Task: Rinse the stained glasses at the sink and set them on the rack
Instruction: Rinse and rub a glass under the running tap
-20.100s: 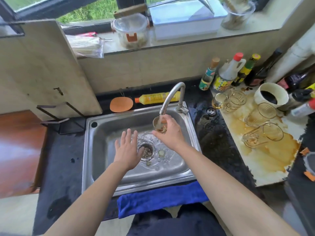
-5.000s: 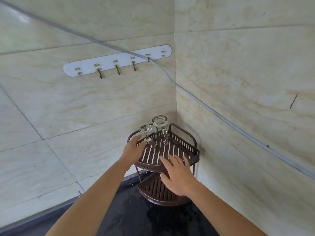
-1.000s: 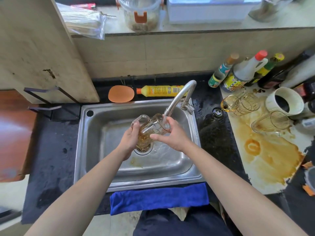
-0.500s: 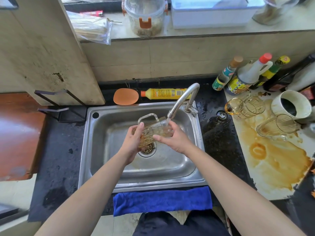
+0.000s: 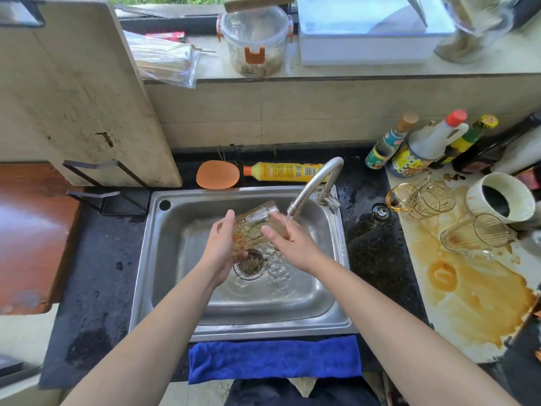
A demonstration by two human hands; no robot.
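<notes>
No wording can be read. The yellow bottle (image 5: 288, 172) lying just behind the sink (image 5: 263, 328) carries a printed label with a square code, too small to make out. The sauce bottles (image 5: 409, 159) at far right bear coloured labels, equally illegible.

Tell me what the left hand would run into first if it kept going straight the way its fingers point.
The left hand, gripping the glass, points toward the back of the sink. Probably the sink's rear wall comes first; if the hand is higher than it looks, the orange pad behind it.

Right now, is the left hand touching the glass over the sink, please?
Touching. The head view shows the left hand cupping the glass, thumb against its side.
</notes>
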